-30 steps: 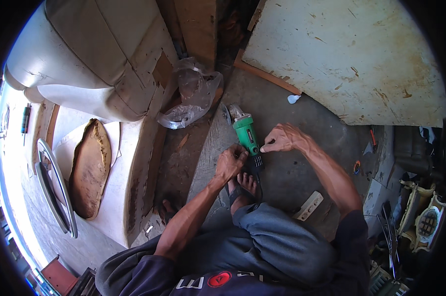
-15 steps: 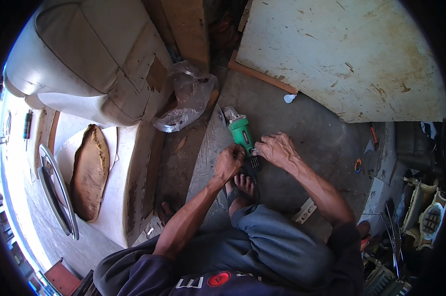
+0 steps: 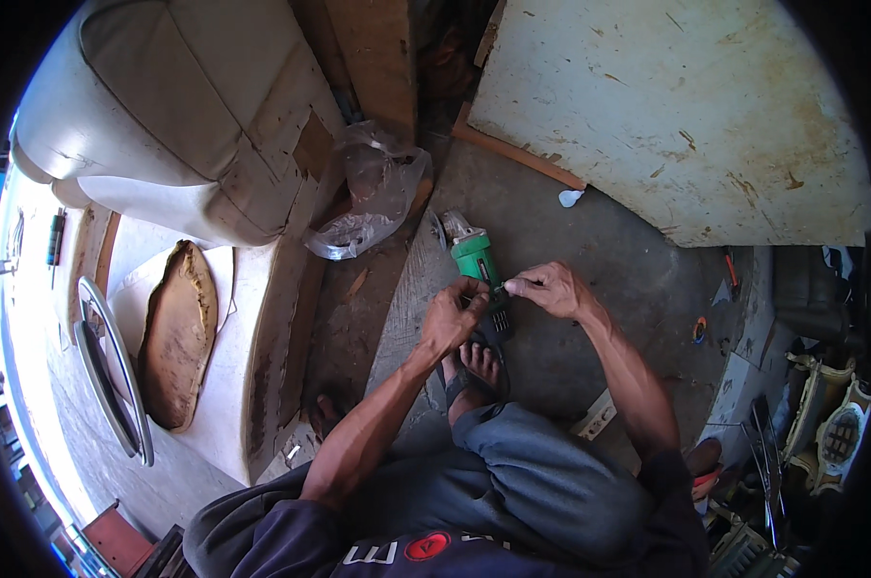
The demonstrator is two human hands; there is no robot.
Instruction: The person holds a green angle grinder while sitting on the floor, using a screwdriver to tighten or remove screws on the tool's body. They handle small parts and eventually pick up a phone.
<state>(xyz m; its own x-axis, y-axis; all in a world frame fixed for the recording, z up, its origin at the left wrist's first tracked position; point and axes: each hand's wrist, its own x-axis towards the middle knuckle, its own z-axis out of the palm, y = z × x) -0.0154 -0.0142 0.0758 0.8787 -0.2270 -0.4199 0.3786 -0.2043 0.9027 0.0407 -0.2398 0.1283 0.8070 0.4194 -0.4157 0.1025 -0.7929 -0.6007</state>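
A green angle grinder [image 3: 474, 258] lies on the floor just beyond my right foot, its disc toward the far left and its black vented end toward me. My left hand [image 3: 452, 318] is bent over the left side of the grinder's body, thumb and fingers pinched together near the rear of the green housing. To the right, my right hand [image 3: 553, 289] has thumb and forefinger closed in a pinch, their tips over the housing close to the left fingertips. A tiny pale bit shows between the two hands, too small to name.
A clear plastic bag [image 3: 373, 193] lies beyond the grinder to the left. Beside it stands a worn cream upholstered seat [image 3: 175, 125]. A stained white board [image 3: 666, 116] fills the far right, with a small white bulb-like object [image 3: 570, 197] by its edge. Ornate cream-gold pieces [image 3: 820, 414] sit at right.
My right hand has turned and its fingers have drawn into a tighter pinch. The left fingers have shifted slightly to the right. The grinder stays on the floor.
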